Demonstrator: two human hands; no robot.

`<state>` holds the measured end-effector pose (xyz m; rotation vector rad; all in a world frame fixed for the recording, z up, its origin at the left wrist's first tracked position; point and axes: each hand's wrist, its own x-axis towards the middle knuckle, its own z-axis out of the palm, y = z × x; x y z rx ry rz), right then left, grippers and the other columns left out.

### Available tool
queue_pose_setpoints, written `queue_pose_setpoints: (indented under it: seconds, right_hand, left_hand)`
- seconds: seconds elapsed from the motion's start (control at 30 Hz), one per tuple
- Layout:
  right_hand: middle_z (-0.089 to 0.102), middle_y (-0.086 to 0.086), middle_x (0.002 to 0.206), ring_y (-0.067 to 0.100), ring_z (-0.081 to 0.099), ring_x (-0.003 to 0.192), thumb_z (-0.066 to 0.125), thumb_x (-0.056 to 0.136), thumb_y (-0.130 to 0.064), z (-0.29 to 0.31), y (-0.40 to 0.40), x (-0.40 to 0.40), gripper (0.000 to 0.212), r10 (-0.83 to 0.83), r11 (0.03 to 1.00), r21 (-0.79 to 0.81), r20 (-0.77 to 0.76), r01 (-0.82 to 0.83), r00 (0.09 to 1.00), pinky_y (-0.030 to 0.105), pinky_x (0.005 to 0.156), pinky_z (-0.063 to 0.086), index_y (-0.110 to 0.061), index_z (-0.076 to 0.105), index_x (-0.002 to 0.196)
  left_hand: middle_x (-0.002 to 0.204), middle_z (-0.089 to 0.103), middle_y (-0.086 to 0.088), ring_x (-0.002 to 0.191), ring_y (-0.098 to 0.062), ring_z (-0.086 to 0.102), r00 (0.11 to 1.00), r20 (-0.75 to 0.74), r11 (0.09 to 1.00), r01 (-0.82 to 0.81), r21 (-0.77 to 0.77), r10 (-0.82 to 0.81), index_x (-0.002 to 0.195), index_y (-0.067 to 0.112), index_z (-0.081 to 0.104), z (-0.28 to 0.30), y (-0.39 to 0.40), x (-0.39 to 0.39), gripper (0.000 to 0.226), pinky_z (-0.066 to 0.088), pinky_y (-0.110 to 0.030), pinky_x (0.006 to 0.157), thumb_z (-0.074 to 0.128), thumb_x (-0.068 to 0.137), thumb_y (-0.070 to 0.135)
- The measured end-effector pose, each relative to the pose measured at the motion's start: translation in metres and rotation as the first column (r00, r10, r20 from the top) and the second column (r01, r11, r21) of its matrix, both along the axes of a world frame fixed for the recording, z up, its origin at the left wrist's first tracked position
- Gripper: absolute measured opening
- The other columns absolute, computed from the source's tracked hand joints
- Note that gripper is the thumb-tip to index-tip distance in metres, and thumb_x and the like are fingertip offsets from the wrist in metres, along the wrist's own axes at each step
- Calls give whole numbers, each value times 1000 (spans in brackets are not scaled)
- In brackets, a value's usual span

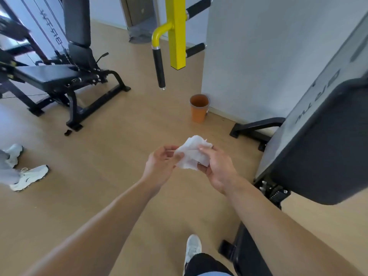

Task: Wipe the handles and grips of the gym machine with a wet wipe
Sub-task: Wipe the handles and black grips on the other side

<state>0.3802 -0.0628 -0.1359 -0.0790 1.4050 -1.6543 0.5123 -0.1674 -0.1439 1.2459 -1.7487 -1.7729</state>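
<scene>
Pinching the wet wipe (192,154) from both sides, my fingers (180,155) are closed on it: the left hand (160,168) grips its left edge between thumb and forefinger, the right hand (216,170) holds the bulk of it, thumb on top and the other fingers curled beneath. The wipe is crumpled and partly unfolded, held in the air between the two hands, above the wooden floor (123,148).

Finding: no contact with the machine. The nearest grip (159,68) is the black one hanging from the yellow post (177,32), ahead of the hands, higher up and slightly to the left. Its long axis runs close to vertical, free end downward. Two further black grips (197,7) project from the post's right side, roughly horizontal, one high and one lower (196,49).

Judgement: the step in hand is preparing the wipe; wiping has not begun. The hanging grip sits slightly nearer the left hand, but the right hand carries most of the wipe. The coming move calls for reaching forward and up, wrapping the wipe around the grip and stroking along its vertical axis.

Noted nearby: an orange bin (199,110) by the wall, a black bench (45,76) at left, a padded machine (318,146) at right.
</scene>
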Motion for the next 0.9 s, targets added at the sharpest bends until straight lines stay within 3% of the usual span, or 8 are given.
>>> queue_pose_setpoints:
  seconds: [0.23,0.47,0.53,0.63,0.7,0.77,0.83,0.9]
  right_hand:
    - [75,12,108,27,72,100,73,88,-12,14,-109,-27,25,81,997,1,-63,-81,995,43,93,56,-7,70,112]
    - [75,-5,97,15,71,96,75,85,-26,26,-224,-58,12,-265,958,71,-160,278,951,39,95,54,-25,75,98]
    - [71,-8,85,11,67,84,74,86,-30,37,-265,-64,6,-349,924,75,-226,374,909,29,83,53,-26,71,83]
    - [53,-10,55,8,46,54,68,89,-31,50,-324,-66,29,-450,867,28,-384,497,806,21,55,38,-21,60,62]
    - [63,1,61,12,48,58,64,87,-40,56,-358,-60,32,-492,839,-14,-448,545,746,28,58,42,-12,68,70]
    - [74,13,92,13,64,76,60,86,-52,53,-383,-51,40,-469,856,-56,-506,515,724,37,75,54,-18,76,97]
    - [72,-2,116,10,67,104,50,93,-62,46,-396,-40,47,-484,856,-110,-513,504,709,32,95,52,-28,71,118]
    - [69,-27,101,-6,63,97,40,100,-56,36,-400,-36,33,-533,829,-149,-502,538,681,14,86,49,-44,66,117]
  left_hand:
    - [90,78,6,77,-9,67,999,42,999,-13,-45,15,95,23,73,12,-104,-30,14,53,-30,80,77,84,30]
    - [96,75,12,94,-11,70,1000,29,997,9,-82,-7,100,33,72,12,-213,-53,18,56,-34,93,76,84,40]
    - [99,75,13,100,-12,70,998,14,991,65,-120,-64,103,35,71,21,-251,-60,20,57,-32,90,74,85,42]
    - [107,72,20,100,-3,69,978,26,960,207,-191,-206,112,37,68,40,-305,-68,25,49,-18,75,71,88,43]
    - [111,72,24,102,1,68,947,19,922,317,-224,-321,116,38,67,50,-339,-73,31,50,-19,80,73,86,41]
    - [113,72,24,106,2,68,912,-9,884,394,-253,-409,118,37,67,58,-370,-79,32,54,-27,91,73,87,37]
    - [115,72,23,106,2,68,884,-28,847,439,-299,-467,121,36,65,64,-397,-91,32,53,-29,96,70,89,35]
    - [116,71,23,105,3,67,866,-49,819,450,-357,-497,125,34,64,73,-417,-109,34,51,-24,94,69,91,37]
